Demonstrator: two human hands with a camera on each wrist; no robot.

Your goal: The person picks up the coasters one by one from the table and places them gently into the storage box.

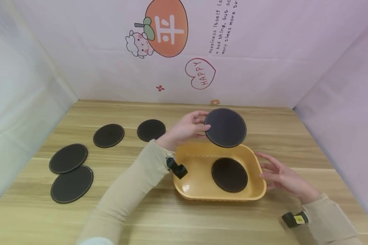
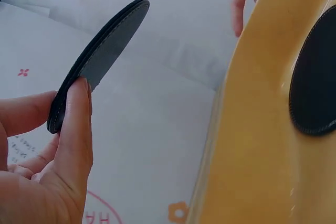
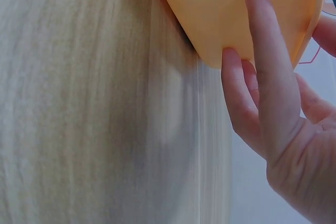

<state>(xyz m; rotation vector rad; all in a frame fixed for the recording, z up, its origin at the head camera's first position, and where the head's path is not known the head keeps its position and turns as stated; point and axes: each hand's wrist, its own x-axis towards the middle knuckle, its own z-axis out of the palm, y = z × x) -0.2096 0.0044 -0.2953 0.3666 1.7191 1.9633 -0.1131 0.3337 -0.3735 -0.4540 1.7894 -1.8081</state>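
My left hand (image 1: 188,127) pinches a round black coaster (image 1: 225,127) by its left edge, thumb on one face and fingers on the other. The coaster is raised above the far rim of a yellow plastic basket (image 1: 190,196); in the left wrist view its stitched edge shows as it tilts. Inside the basket, toward the right, lies another black coaster (image 1: 229,174). At the basket's right end is my right hand (image 1: 283,177), its fairly straight fingers (image 3: 270,66) touching the outer wall and its thumb near the rim.
Left of the basket, several black coasters lie on the wooden table (image 1: 153,221): one behind my left forearm (image 1: 151,130), one farther left (image 1: 108,135), and two overlapping at the far left, an upper (image 1: 68,158) and a lower one (image 1: 72,184). Printed white cloth (image 1: 110,75) encloses the table.
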